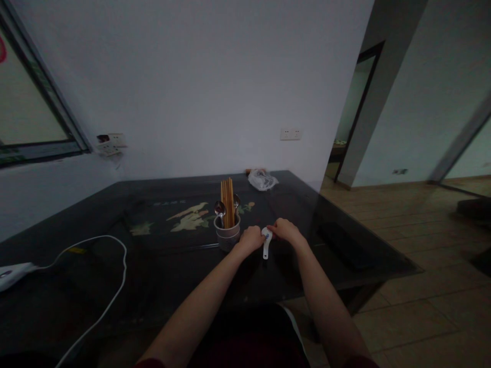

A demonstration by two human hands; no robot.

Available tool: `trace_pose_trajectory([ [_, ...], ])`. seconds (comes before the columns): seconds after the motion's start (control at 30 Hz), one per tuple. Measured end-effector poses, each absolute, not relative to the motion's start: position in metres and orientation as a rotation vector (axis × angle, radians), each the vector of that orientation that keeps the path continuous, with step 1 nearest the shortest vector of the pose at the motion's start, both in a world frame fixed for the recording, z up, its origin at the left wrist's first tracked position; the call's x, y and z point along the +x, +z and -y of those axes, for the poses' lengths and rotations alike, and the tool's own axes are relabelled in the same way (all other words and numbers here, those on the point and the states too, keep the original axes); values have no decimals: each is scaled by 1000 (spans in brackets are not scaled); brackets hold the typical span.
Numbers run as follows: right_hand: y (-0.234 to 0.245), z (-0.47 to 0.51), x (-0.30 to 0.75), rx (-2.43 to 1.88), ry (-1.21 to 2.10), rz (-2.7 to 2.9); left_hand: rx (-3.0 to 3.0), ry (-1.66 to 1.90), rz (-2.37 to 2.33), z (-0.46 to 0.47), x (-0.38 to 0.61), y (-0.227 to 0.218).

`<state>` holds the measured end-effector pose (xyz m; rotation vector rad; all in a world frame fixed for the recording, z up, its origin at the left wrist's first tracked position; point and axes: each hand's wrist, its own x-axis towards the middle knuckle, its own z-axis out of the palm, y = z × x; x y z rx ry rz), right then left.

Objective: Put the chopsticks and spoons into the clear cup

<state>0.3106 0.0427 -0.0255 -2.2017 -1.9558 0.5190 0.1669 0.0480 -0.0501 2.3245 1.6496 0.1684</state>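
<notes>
A white soup spoon (266, 242) with a small blue mark is between my two hands, its handle pointing down toward me. My left hand (251, 238) is closed at the left side of the spoon's bowl. From the right, my right hand (284, 230) pinches the other side of the bowl with its fingertips. Just left of my left hand stands a light grey holder (227, 236). Wooden chopsticks (227, 202) rise upright from it, with a shiny metal spoon (220, 208) at the left and another metal spoon (237, 200) at the right.
Everything stands on a dark glossy table (291, 204) with a printed flower picture. A crumpled clear plastic bag (262, 180) lies at the back by the wall. On the left, a white cable (125, 260) curves from a white power strip (15, 274). A dark flat object (345, 245) lies right.
</notes>
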Motion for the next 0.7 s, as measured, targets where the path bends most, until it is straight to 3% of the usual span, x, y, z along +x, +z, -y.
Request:
trace_pose_trajectory([
  [0.43, -20, -44, 320, -2095, 470, 1793, 2411, 274, -1527, -36, 159, -29],
  [0.7, -16, -44, 316, -2014, 407, 1728, 2453, 531, -1402, -4, 144, 13],
])
